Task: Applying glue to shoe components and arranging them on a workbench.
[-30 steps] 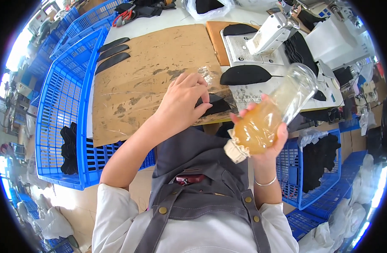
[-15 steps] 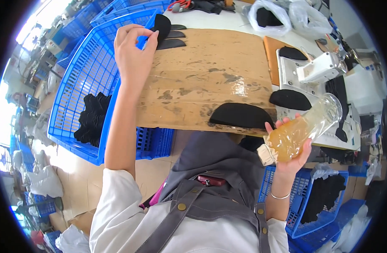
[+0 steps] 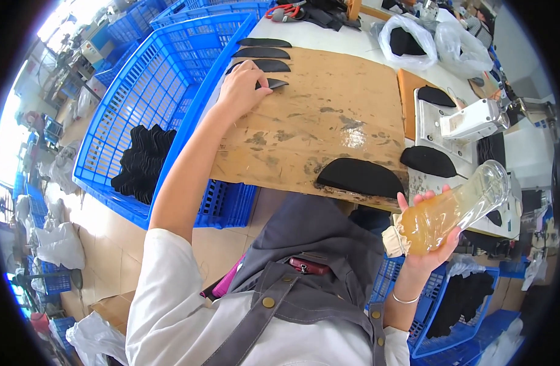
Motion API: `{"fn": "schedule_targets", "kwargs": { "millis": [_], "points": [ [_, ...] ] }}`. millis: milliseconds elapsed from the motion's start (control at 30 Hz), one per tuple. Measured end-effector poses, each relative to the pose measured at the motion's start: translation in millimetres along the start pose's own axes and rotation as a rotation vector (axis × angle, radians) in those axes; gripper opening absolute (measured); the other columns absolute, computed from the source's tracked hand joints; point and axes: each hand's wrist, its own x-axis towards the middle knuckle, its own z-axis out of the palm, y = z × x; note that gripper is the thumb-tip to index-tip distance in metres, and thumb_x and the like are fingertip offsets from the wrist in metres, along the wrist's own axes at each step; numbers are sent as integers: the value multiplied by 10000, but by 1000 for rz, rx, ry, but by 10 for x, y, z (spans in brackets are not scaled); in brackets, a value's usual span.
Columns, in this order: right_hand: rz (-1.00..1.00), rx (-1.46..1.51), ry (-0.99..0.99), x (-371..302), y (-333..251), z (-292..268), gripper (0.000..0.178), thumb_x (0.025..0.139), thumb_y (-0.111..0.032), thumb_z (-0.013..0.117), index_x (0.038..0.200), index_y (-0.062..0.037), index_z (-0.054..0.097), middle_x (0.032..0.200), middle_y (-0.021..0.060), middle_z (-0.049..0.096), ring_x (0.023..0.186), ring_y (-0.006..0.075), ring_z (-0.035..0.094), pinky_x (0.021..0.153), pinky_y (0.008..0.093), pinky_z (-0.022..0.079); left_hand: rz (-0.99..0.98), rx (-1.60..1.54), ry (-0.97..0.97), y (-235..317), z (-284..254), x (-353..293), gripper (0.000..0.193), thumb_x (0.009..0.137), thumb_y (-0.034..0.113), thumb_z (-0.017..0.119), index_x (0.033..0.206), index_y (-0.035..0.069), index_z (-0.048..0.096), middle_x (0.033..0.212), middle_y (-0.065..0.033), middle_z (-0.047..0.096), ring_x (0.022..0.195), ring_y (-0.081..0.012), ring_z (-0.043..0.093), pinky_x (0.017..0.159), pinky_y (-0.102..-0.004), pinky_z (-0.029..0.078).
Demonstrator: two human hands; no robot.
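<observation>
My left hand [image 3: 243,89] pinches a black half-moon fabric piece [image 3: 278,83] at the left side of the cardboard sheet [image 3: 316,110], where the piece meets the board. Just beyond it, several like black pieces [image 3: 264,53] lie in a row. My right hand [image 3: 435,250] is wrapped round a glass bottle [image 3: 438,222] with amber liquid, tilted so its cloth-covered mouth points down and left. A larger black half-moon piece [image 3: 360,177] lies on the board's near right edge, close to the bottle. Another black piece [image 3: 428,161] rests right of the board.
A blue plastic crate [image 3: 109,140] on the left holds a stack of black pieces [image 3: 144,160]. A white sewing machine [image 3: 472,119] stands at right. Red-handled scissors [image 3: 285,12] and plastic bags [image 3: 408,43] lie at the back. Another blue crate [image 3: 456,311] sits low at right.
My left hand has brought a black piece from beside the row down onto the board's left side. The bottle stays in my right hand; the whole view has shifted slightly.
</observation>
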Motion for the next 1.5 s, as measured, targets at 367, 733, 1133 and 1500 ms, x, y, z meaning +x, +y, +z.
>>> {"fn": "schedule_targets", "kwargs": {
  "millis": [367,733,1133,1500],
  "points": [
    [-11,-40,45,-36,-64,42,718,823,-473,500,1356,-79,224,1172,140,475,1055,271,504,997,565,263,-28,111,-23,17,-202,-17,394,617,315,758,845,75,546,924,-85,519,951,-266,480,821,-353,399],
    [-281,-784,-64,471,350,621,699,737,-171,683,1294,-4,296,1109,174,518,1028,279,524,910,399,420,554,-347,151,1032,105,-1236,263,644,75,679,898,39,627,879,-76,615,806,-229,596,717,-340,483],
    [-182,-799,-165,691,745,873,573,648,-8,747,1140,19,453,1031,80,567,920,136,551,796,281,464,503,-344,225,1057,151,-1222,254,585,24,629,838,34,604,787,-47,607,671,-180,595,572,-279,483],
    [-458,-1371,259,448,65,274,588,679,-13,717,1181,9,411,1042,110,551,955,171,553,841,309,456,472,-323,215,1048,157,-1199,209,606,27,641,810,56,606,760,-31,596,630,-165,575,531,-266,468]
  ]
}}
